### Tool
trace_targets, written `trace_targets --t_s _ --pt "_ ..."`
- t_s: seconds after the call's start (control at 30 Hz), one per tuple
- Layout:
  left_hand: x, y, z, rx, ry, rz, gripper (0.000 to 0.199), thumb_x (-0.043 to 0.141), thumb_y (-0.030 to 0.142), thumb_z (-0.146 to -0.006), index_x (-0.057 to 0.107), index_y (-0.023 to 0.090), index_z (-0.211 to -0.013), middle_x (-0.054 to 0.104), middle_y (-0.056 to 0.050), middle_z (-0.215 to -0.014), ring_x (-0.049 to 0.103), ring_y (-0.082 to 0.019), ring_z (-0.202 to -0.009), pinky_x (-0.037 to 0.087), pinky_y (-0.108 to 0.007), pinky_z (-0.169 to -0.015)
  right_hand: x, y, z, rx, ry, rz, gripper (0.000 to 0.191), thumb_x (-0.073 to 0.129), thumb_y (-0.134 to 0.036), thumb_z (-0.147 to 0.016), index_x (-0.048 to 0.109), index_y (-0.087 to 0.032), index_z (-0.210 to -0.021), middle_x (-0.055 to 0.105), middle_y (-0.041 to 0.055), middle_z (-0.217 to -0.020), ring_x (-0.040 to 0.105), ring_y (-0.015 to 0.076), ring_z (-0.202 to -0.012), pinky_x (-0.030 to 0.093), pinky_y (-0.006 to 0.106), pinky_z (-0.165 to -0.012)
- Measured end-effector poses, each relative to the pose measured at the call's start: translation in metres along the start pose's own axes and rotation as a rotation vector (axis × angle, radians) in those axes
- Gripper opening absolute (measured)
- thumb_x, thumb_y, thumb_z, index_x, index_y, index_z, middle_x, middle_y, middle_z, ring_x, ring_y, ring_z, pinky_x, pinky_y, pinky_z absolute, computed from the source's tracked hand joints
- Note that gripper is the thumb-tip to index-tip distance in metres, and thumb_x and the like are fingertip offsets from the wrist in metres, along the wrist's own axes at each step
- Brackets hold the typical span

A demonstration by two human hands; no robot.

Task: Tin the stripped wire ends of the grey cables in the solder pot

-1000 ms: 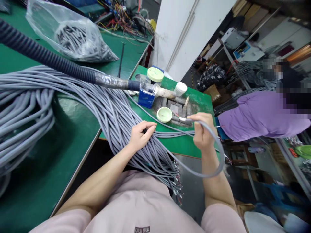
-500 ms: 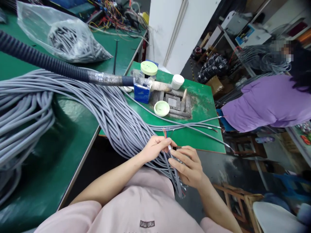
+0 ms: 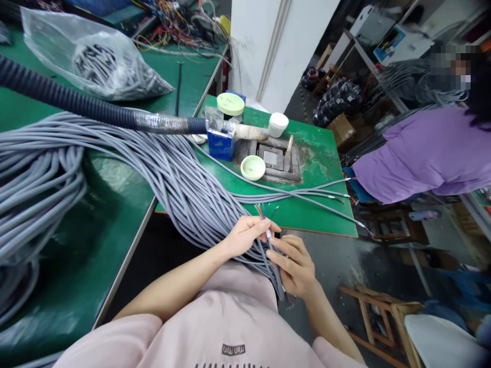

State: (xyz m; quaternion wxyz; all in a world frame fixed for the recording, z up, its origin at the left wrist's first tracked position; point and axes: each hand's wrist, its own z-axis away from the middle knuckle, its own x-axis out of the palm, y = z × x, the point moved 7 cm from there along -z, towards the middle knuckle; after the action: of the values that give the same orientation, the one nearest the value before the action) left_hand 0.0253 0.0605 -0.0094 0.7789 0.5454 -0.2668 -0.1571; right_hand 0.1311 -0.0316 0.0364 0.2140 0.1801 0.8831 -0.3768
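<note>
Pinched between thumb and fingers of my left hand (image 3: 247, 235) is a grey cable's stripped end, its thin coloured wires (image 3: 261, 210) fanning out above the fingertips. My right hand (image 3: 294, 265) closes around the same cable (image 3: 276, 273) just below, near a white band (image 3: 268, 233). Other grey cable ends hang beside it, with bare coloured wires by my right wrist. A thick bundle of grey cables (image 3: 184, 179) runs from the left table to my hands.
A ribbed hose (image 3: 95, 110) crosses to a blue block (image 3: 221, 145). A square metal pot (image 3: 273, 158), green lid (image 3: 253, 167) and white tub (image 3: 278, 124) stand on the green table (image 3: 318, 153). A person in purple (image 3: 422, 153) is at right.
My right hand has shifted slightly left and its fingers have drawn in on the cable. My left hand keeps its hold. The view has moved slightly.
</note>
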Motion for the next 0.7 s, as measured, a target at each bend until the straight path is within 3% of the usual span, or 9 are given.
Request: trace_targets --t_s 0.53,0.7 --pt "-0.001 0.007 -0.001 0.053 0.004 -0.038 0.053 0.058 0.060 -0.080 0.074 0.009 -0.085 0.066 -0.006 -0.066 0.054 -0.010 -0.058 0.046 -0.021 -0.058 0.006 0.005 0.003 0.079 0.043 -0.072 0.053 0.058 -0.003 -0.079 0.057 -0.025 -0.128 0.063 0.0103 -0.125 0.060 0.0223 -0.105 0.052 0.045 -0.086" --pt "-0.004 0.011 -0.001 0.125 0.053 -0.093 0.049 0.058 0.056 -0.082 0.066 0.012 -0.059 0.068 -0.008 -0.067 0.063 -0.016 -0.067 0.048 -0.024 -0.062 0.008 0.004 0.002 0.086 0.050 -0.088 0.052 0.058 -0.002 -0.079 0.057 -0.022 -0.127 0.061 0.0127 -0.126 0.060 0.0236 -0.108 0.051 0.045 -0.086"
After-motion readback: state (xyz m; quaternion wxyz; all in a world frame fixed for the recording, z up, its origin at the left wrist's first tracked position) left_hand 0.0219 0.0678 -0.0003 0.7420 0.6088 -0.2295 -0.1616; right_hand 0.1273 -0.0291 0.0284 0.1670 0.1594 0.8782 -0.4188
